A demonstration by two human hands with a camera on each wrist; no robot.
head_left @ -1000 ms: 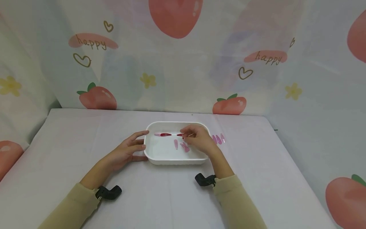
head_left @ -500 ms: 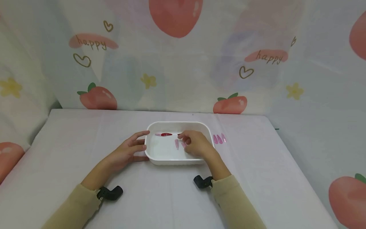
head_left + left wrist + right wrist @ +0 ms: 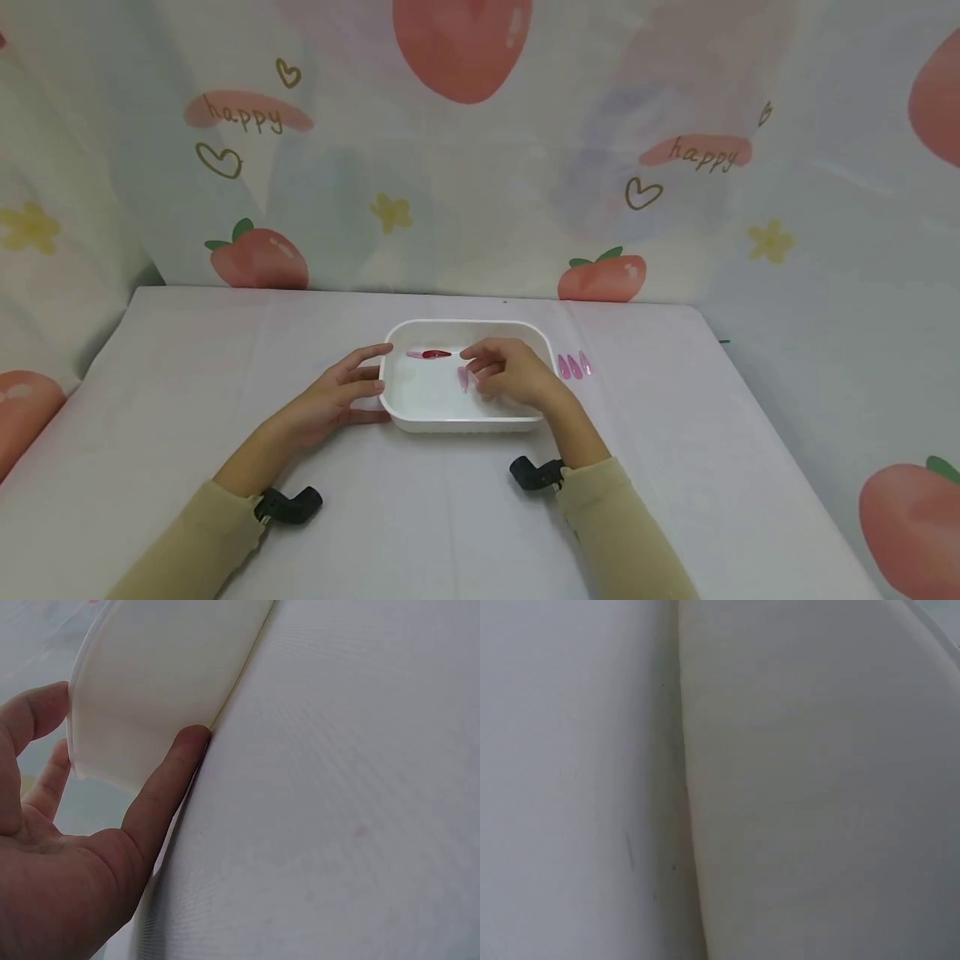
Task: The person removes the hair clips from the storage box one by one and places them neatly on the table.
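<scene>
In the head view a white tray [image 3: 420, 423] holds slim hair clips. A red hair clip [image 3: 435, 354] and a pale pink one lie end to end near its back wall. A pink hair clip [image 3: 462, 380] lies at the middle of the tray. My right hand [image 3: 521, 372] reaches in from the right, thumb and fingers bent around another pink hair clip [image 3: 472, 378], mostly hidden. My left hand [image 3: 318, 404] steadies the tray's left end with spread fingers. In the left wrist view the thumb of my left hand [image 3: 67, 877] presses low on the tray wall [image 3: 157, 682].
Several pink hair clips [image 3: 574, 366] stand in a row on the white tablecloth [image 3: 420, 517], just right of the tray. A printed cloth backdrop [image 3: 480, 192] rises behind the table. The right wrist view shows only the tray wall [image 3: 817, 787] and the cloth.
My right hand has come from the red clip at the back of the tray toward the pink clips. One pink clip has shifted left with its fingers. My left hand stays on the tray.
</scene>
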